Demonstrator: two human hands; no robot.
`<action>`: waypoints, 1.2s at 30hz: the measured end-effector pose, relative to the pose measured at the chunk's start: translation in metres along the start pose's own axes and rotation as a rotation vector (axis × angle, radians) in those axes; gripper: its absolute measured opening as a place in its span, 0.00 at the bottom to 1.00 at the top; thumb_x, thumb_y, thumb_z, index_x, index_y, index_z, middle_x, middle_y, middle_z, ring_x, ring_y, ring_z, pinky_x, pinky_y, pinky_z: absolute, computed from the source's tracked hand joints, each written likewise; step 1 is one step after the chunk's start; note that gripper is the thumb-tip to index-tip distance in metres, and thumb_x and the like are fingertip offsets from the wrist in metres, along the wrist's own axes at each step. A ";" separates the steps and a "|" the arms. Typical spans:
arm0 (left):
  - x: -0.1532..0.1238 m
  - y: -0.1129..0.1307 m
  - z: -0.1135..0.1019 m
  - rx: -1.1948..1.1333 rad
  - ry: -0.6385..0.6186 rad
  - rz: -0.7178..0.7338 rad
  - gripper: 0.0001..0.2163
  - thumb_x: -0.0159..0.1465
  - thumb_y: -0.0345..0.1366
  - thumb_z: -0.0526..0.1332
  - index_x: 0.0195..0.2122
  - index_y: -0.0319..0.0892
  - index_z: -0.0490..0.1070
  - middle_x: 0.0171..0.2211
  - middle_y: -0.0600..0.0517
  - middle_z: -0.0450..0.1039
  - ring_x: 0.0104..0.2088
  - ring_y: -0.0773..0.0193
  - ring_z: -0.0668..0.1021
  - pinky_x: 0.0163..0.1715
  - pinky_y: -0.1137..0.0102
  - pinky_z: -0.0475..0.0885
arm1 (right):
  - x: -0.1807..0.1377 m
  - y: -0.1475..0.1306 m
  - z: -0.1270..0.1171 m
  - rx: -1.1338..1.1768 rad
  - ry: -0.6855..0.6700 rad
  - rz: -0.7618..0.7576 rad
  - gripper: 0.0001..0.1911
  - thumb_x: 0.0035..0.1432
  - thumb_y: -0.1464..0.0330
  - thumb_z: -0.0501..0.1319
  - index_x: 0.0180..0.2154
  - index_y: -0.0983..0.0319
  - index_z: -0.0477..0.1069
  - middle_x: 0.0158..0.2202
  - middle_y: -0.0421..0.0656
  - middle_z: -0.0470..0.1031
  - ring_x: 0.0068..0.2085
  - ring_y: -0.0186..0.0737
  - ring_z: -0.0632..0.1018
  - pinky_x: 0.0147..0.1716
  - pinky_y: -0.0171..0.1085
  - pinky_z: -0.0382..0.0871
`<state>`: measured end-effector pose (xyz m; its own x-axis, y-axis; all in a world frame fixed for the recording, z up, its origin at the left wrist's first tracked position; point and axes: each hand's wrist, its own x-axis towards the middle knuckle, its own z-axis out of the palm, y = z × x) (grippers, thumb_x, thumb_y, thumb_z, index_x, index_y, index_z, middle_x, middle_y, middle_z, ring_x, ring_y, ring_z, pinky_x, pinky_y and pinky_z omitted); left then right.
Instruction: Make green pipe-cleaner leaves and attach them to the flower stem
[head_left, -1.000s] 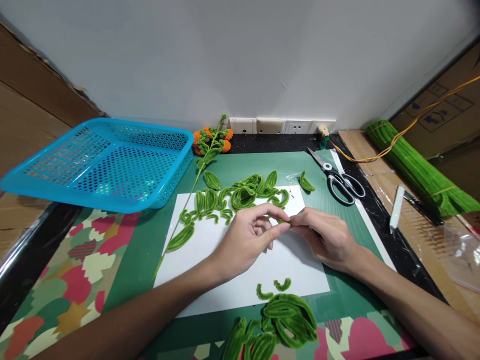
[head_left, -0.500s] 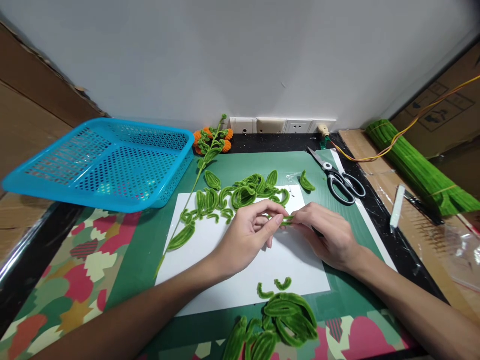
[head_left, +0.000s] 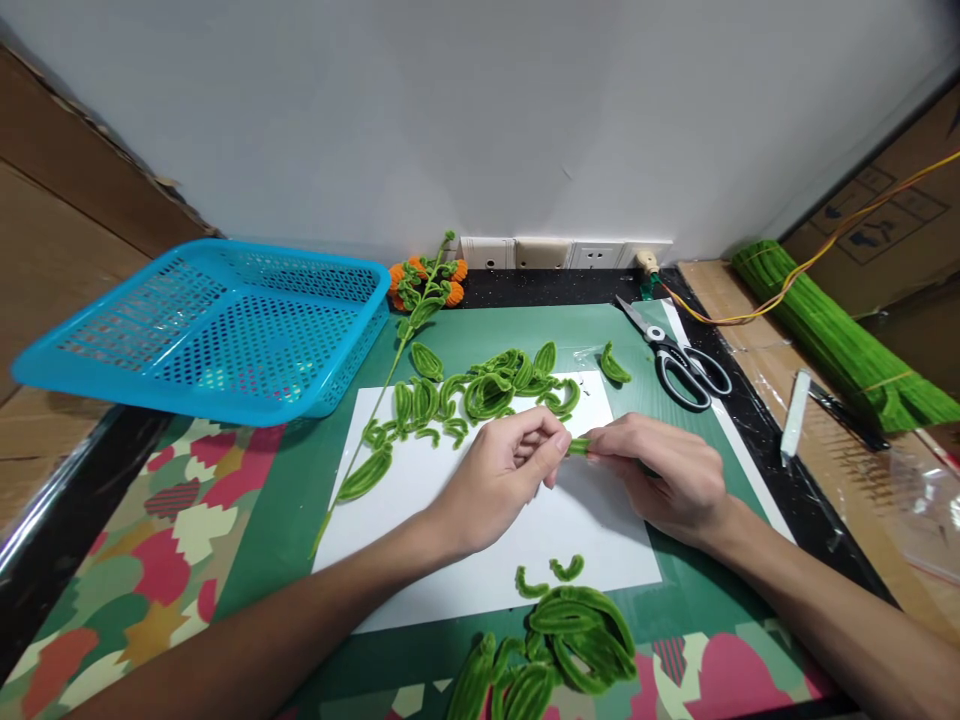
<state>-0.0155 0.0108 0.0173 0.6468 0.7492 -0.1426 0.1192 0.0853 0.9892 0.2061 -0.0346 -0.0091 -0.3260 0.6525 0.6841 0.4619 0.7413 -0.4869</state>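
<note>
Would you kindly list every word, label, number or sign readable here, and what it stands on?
No word or number can be read.
Cardboard box: black printed handling symbols, too small and blurred to make out.
Scissors, wall sockets: no legible marking.

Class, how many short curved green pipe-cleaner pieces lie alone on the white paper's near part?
2: left green curved piece, right green curved piece, side by side at the front of the white paper sheet; none seems hidden.
</note>
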 end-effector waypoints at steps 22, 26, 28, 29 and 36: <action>-0.001 -0.001 -0.003 -0.040 -0.036 0.031 0.15 0.77 0.47 0.59 0.38 0.42 0.69 0.30 0.57 0.68 0.26 0.70 0.72 0.27 0.73 0.67 | 0.006 -0.005 -0.005 0.040 0.010 0.159 0.10 0.68 0.77 0.67 0.49 0.63 0.79 0.39 0.48 0.86 0.36 0.42 0.86 0.35 0.39 0.82; -0.001 -0.001 -0.004 -0.044 -0.033 0.028 0.14 0.76 0.46 0.60 0.38 0.42 0.70 0.30 0.57 0.68 0.26 0.70 0.72 0.27 0.73 0.67 | 0.007 -0.007 -0.007 0.082 0.044 0.265 0.09 0.65 0.76 0.69 0.47 0.61 0.82 0.38 0.44 0.88 0.34 0.39 0.87 0.35 0.34 0.83; -0.001 -0.001 -0.004 -0.041 -0.031 0.034 0.14 0.76 0.46 0.60 0.38 0.42 0.70 0.30 0.57 0.68 0.26 0.71 0.72 0.27 0.73 0.67 | 0.007 -0.006 -0.006 0.141 0.042 0.333 0.09 0.64 0.76 0.70 0.45 0.59 0.84 0.39 0.42 0.89 0.34 0.38 0.88 0.35 0.32 0.83; -0.001 -0.001 -0.004 -0.037 -0.030 0.036 0.14 0.76 0.45 0.61 0.38 0.41 0.70 0.30 0.57 0.68 0.26 0.71 0.72 0.27 0.74 0.67 | 0.007 -0.006 -0.006 0.180 0.039 0.373 0.09 0.64 0.76 0.70 0.44 0.59 0.85 0.39 0.42 0.89 0.35 0.38 0.88 0.36 0.32 0.83; -0.001 -0.002 -0.003 0.005 -0.003 0.044 0.11 0.76 0.43 0.61 0.39 0.42 0.70 0.29 0.57 0.69 0.25 0.71 0.72 0.27 0.74 0.67 | 0.012 -0.003 -0.002 0.539 0.076 0.685 0.06 0.59 0.71 0.76 0.40 0.58 0.86 0.32 0.41 0.88 0.30 0.37 0.87 0.30 0.30 0.82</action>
<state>-0.0186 0.0117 0.0154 0.6538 0.7502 -0.0991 0.0941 0.0494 0.9943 0.2025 -0.0297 0.0014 -0.0544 0.9836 0.1717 0.0769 0.1756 -0.9814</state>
